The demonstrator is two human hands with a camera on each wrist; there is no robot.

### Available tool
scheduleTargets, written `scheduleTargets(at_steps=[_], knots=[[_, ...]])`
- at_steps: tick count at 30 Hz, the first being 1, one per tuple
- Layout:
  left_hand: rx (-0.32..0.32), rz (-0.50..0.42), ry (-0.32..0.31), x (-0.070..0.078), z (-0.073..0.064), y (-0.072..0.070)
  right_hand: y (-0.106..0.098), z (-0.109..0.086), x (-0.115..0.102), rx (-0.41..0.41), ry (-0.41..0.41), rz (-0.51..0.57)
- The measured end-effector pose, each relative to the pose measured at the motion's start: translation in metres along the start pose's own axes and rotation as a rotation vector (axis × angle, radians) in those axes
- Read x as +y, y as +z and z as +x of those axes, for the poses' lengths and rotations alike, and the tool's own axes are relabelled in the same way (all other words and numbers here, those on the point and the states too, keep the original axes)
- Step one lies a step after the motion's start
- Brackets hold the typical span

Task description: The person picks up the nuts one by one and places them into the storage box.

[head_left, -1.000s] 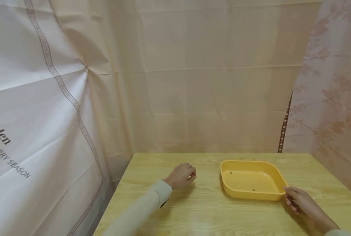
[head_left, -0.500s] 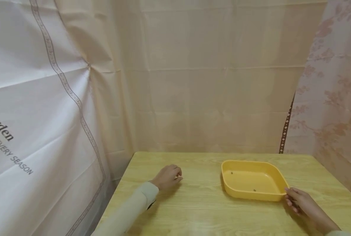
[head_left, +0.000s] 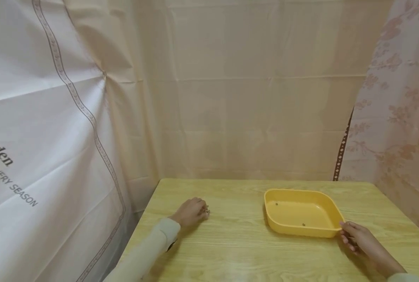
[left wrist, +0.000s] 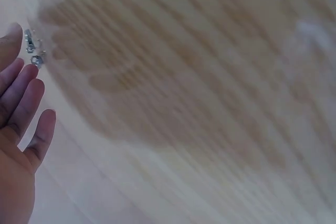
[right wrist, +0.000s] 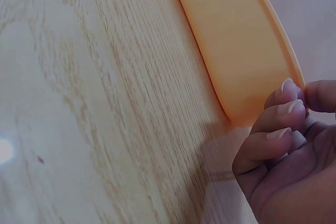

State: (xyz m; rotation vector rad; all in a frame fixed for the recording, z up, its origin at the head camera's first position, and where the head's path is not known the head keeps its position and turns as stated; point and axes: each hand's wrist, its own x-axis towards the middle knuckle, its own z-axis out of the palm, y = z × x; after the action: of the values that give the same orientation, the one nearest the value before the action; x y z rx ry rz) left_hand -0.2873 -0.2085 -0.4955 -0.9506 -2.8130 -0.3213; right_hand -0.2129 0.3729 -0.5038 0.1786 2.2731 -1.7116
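Observation:
My left hand (head_left: 191, 212) is low over the left part of the wooden table (head_left: 237, 250). At its fingertips is a small glittering silvery trinket (left wrist: 33, 49), pinched between thumb and fingers; its exact kind cannot be told. In the head view the trinket (head_left: 207, 212) shows as a few bright specks. On the right side of the table sits a shallow yellow plastic tray (head_left: 302, 231) with rounded corners. My right hand (head_left: 361, 239) pinches the tray's near right corner, thumb outside and fingers curled, as the right wrist view also shows at the orange-looking rim (right wrist: 286, 40).
Two small dark spots, one a speck (head_left: 303, 225), show on the tray's floor. A beige cloth (head_left: 251, 117) hangs behind the table. White printed cloth (head_left: 54, 156) hangs at the left and a floral one (head_left: 403, 129) at the right.
My left hand has moved left across the table, away from the tray, and the glittering trinket now shows at its fingertips. My right hand stays at the tray corner; the tray keeps its place.

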Motion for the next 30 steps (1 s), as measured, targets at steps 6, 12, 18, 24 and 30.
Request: scheduleTargets(at_steps=[6,12,18,24,30], knots=[[-0.035,-0.012,-0.027,-0.0048,-0.0063,0.0004,-0.0008,0.0007,-0.0029,0.017,0.019,0.01],[-0.028,-0.019,-0.034,-0.0056,-0.008,0.0021,-0.0013,0.0005,-0.0029,0.008,0.02,0.018],[-0.023,0.012,-0.022,-0.0057,-0.0074,0.0047,-0.0009,0.0,-0.0005,-0.008,0.02,0.023],[-0.02,0.021,-0.034,-0.0047,-0.0047,0.0053,-0.0007,-0.0002,-0.0015,-0.003,0.007,0.006],[-0.016,0.031,-0.013,-0.005,0.0004,0.0098,-0.0003,-0.0004,-0.0015,-0.004,0.007,0.012]])
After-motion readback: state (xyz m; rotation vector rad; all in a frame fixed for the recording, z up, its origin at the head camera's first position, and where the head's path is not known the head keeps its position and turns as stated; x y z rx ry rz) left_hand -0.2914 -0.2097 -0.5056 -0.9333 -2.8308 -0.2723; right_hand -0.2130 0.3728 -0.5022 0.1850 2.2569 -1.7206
